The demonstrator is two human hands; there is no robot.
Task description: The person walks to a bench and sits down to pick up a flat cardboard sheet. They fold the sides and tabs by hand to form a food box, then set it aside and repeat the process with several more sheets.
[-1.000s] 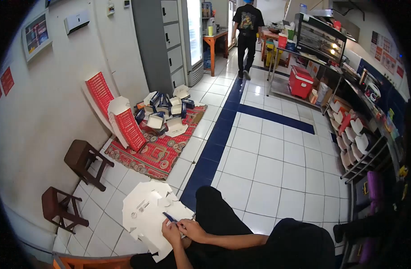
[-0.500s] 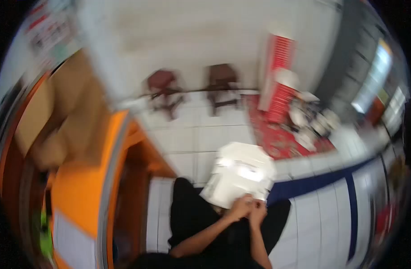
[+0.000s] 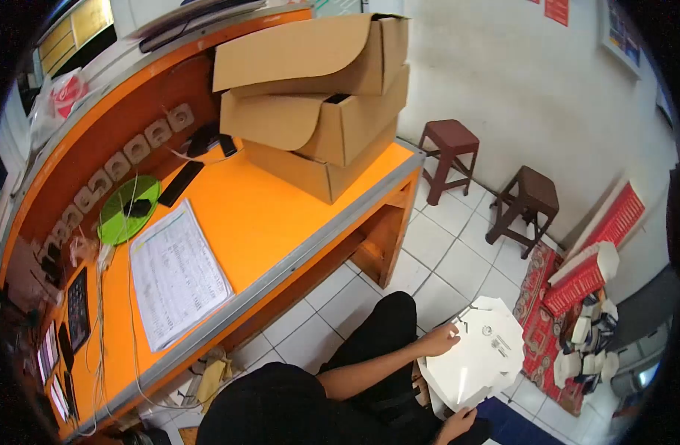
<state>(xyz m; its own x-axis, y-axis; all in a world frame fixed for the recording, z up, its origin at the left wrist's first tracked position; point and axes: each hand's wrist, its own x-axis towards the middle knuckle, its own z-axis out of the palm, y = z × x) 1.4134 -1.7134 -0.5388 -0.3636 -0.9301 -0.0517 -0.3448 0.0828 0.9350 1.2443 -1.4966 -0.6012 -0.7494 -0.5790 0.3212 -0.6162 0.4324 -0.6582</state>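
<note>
A stack of glossy white card sheets (image 3: 473,352) with cut corners and small dark printing lies over my lap, tilted. My left hand (image 3: 438,340) is at the upper left edge of the stack, its fingers closed on the card. At the lower edge my right hand (image 3: 456,425) grips the card between thumb and fingers. Part of the right hand's fingers is hidden by the sheets.
On the left, an orange desk (image 3: 280,222) carries stacked cardboard boxes (image 3: 310,96), written papers (image 3: 180,278), a green disc (image 3: 128,210) and cables. Two stools (image 3: 529,200) stand by the wall. Red-and-white card stacks (image 3: 577,285) rest on a red rug (image 3: 533,297).
The view has swung left toward the desk and sharpened. My hands, close together at the card's near edge before, are now apart on two edges of the stack.
</note>
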